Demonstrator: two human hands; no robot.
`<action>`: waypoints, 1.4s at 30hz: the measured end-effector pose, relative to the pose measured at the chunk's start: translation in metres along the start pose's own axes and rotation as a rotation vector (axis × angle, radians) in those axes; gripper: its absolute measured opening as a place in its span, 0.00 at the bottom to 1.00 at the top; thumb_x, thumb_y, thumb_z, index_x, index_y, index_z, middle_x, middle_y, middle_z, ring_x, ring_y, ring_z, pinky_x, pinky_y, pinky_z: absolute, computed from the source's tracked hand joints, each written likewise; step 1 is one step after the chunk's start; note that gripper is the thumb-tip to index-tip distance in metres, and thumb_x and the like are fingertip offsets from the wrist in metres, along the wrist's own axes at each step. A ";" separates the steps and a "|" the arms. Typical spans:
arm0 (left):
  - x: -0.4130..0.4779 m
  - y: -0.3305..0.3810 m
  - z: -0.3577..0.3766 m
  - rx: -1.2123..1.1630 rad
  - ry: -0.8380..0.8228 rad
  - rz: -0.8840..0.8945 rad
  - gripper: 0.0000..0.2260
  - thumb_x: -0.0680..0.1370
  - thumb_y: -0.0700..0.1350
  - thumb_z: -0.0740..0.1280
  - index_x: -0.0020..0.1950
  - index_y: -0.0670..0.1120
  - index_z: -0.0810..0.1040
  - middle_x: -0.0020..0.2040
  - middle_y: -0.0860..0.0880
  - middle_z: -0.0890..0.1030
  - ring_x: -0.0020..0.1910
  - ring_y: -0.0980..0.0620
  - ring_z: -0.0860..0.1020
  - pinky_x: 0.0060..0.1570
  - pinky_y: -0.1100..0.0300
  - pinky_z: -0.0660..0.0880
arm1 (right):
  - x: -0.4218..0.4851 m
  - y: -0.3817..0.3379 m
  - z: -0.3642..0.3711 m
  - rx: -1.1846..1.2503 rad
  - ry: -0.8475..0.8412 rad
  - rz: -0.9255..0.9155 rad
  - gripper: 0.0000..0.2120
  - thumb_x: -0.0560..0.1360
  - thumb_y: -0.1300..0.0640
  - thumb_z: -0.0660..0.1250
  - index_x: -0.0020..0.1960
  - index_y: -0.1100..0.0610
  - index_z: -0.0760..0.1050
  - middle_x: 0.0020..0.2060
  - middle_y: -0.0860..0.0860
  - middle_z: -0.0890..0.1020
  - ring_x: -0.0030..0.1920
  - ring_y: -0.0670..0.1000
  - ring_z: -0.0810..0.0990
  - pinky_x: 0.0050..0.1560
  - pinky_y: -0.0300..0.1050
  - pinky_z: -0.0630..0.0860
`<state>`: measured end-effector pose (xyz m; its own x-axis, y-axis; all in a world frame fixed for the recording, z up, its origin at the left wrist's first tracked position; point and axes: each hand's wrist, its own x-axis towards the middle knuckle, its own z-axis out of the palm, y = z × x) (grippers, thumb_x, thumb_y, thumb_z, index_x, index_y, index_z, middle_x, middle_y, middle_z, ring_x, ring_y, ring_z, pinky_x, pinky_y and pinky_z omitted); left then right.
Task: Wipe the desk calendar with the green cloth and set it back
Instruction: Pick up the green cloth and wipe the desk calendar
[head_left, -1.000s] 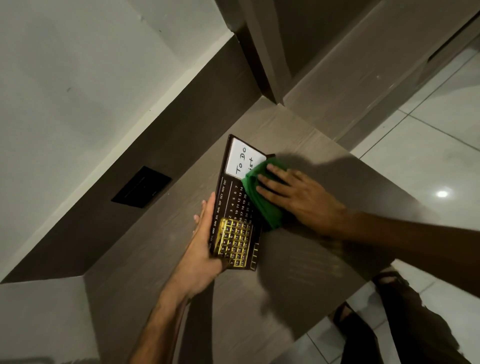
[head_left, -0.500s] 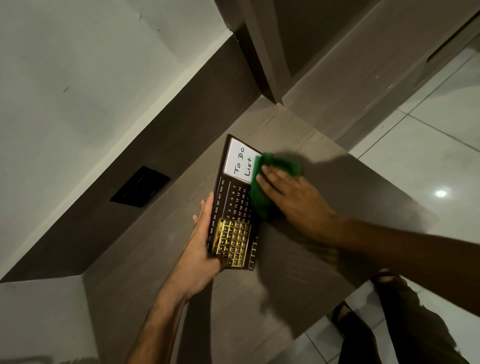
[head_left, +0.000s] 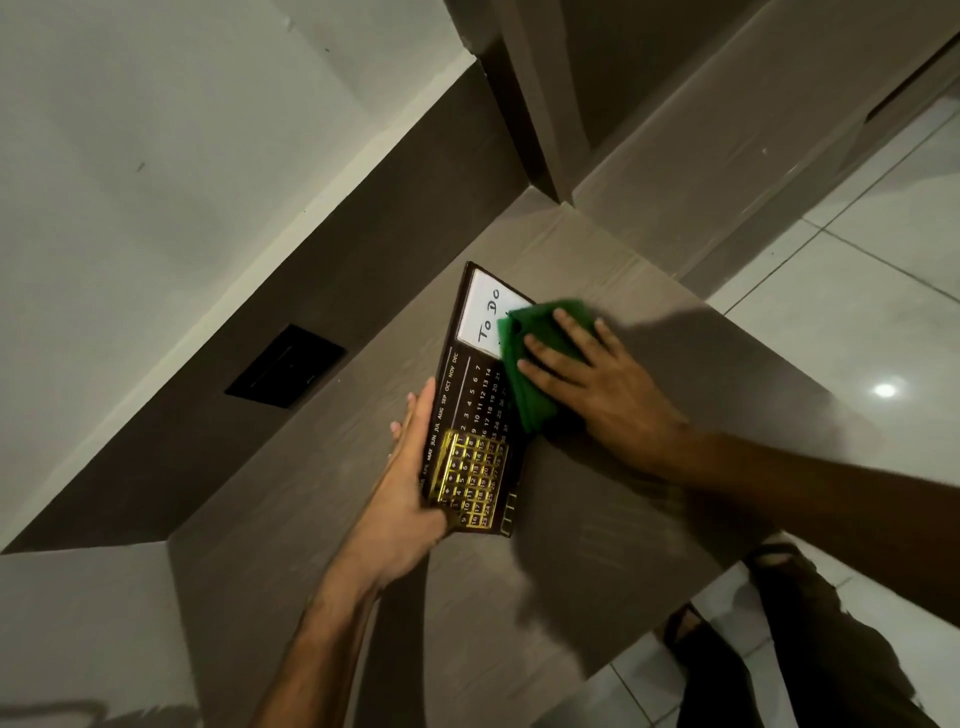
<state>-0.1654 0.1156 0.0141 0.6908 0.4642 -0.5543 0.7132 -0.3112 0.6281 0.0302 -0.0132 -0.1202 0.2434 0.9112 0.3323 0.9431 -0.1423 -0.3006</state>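
Note:
The dark brown desk calendar lies face up on the brown wooden desk, with a white "To Do" panel at its far end and a gold date grid at its near end. My left hand grips its near left edge, fingers under the side. My right hand presses the folded green cloth flat on the calendar's right side, covering part of the white panel and the date numbers.
A black wall socket sits in the dark panel left of the desk. The desk's right edge drops to a pale tiled floor, where my legs and sandalled feet stand. A wooden column rises at the desk's far corner.
My right hand has slid the green cloth up the calendar toward its far end, over more of the white panel. My left hand has kept its hold on the near edge.

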 end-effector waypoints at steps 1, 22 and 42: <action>0.000 -0.001 0.000 0.006 0.000 0.000 0.57 0.70 0.32 0.75 0.69 0.79 0.40 0.84 0.55 0.39 0.84 0.45 0.45 0.75 0.25 0.54 | 0.005 0.009 -0.003 -0.016 0.013 0.020 0.27 0.73 0.61 0.58 0.73 0.55 0.67 0.73 0.57 0.68 0.73 0.68 0.58 0.68 0.72 0.59; 0.002 -0.006 0.000 -0.086 -0.021 0.035 0.58 0.70 0.31 0.75 0.75 0.72 0.39 0.84 0.56 0.41 0.84 0.45 0.45 0.75 0.24 0.53 | 0.002 -0.056 0.019 0.081 -0.100 0.246 0.45 0.71 0.56 0.69 0.78 0.60 0.45 0.78 0.61 0.47 0.76 0.63 0.41 0.73 0.66 0.53; 0.003 -0.013 -0.001 -0.053 -0.041 0.041 0.57 0.68 0.36 0.76 0.71 0.79 0.40 0.84 0.56 0.40 0.84 0.43 0.45 0.75 0.24 0.53 | -0.036 -0.082 0.046 0.090 -0.088 0.095 0.43 0.71 0.51 0.64 0.78 0.60 0.44 0.77 0.60 0.47 0.77 0.61 0.43 0.71 0.67 0.53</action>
<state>-0.1728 0.1222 0.0051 0.7241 0.4177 -0.5489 0.6778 -0.2838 0.6782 -0.0665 -0.0170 -0.1486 0.3063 0.9261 0.2202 0.8915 -0.1979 -0.4076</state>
